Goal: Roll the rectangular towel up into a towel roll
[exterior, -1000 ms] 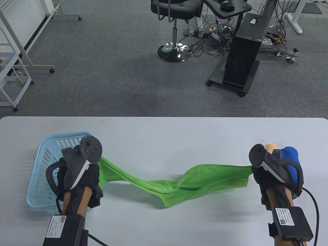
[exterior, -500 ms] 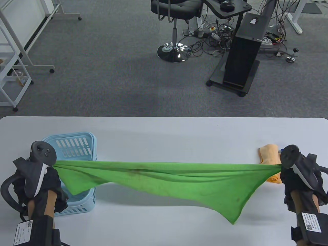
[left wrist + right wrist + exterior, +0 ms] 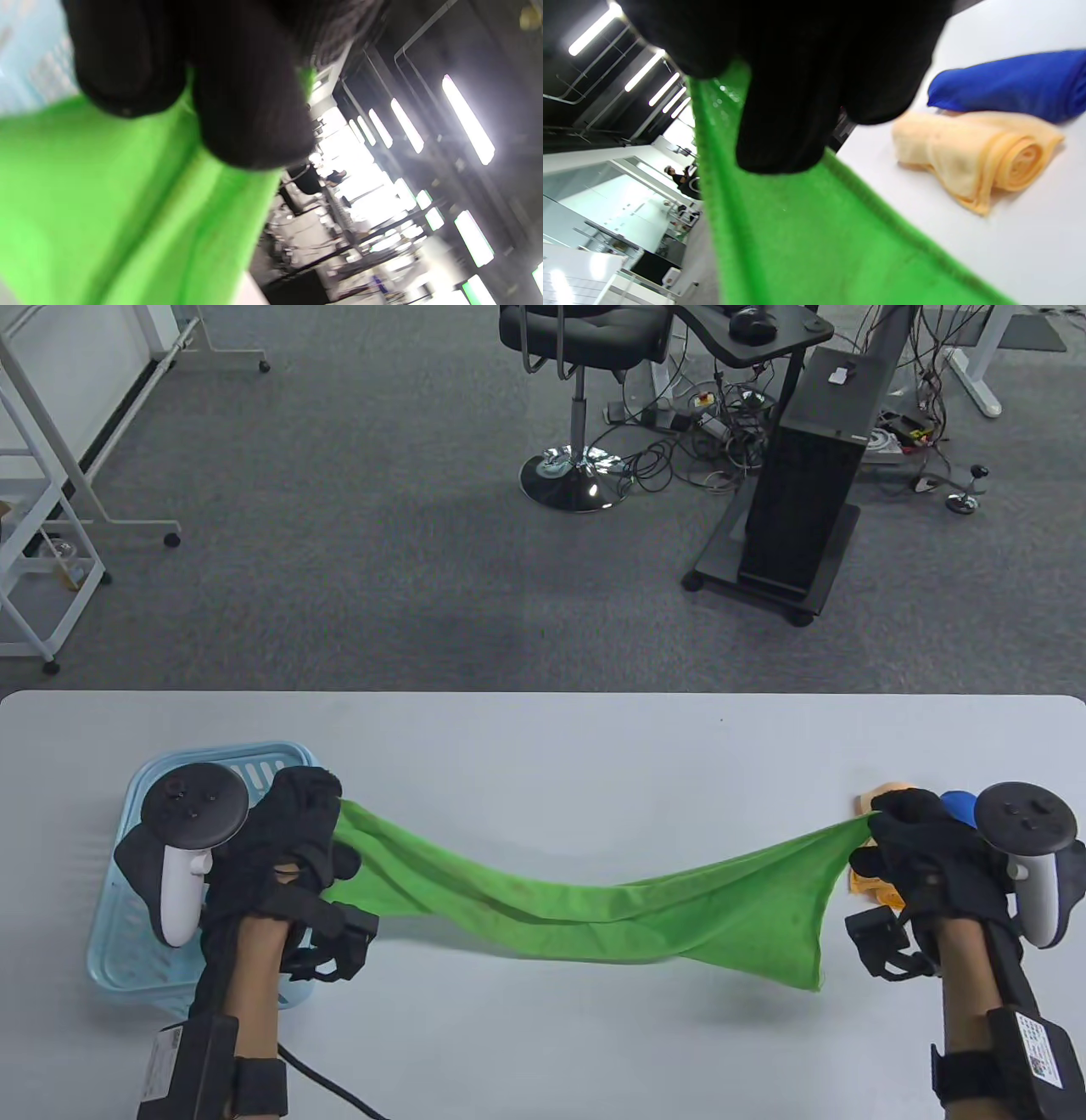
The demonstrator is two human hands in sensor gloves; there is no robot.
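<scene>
Above table point(image 3: 543, 746), both hands gripping towel point(image 3: 594, 912)

green towel point(image 3: 594, 912), pale blue basket point(image 3: 127, 899), black gloves point(image 3: 297, 831)

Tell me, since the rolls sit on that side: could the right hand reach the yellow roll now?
Probably not freely: the right hand is right beside the yellow roll but grips the green towel.

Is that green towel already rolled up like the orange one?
No, the green towel hangs unrolled between both hands, while the orange towel lies rolled on the table.
</scene>
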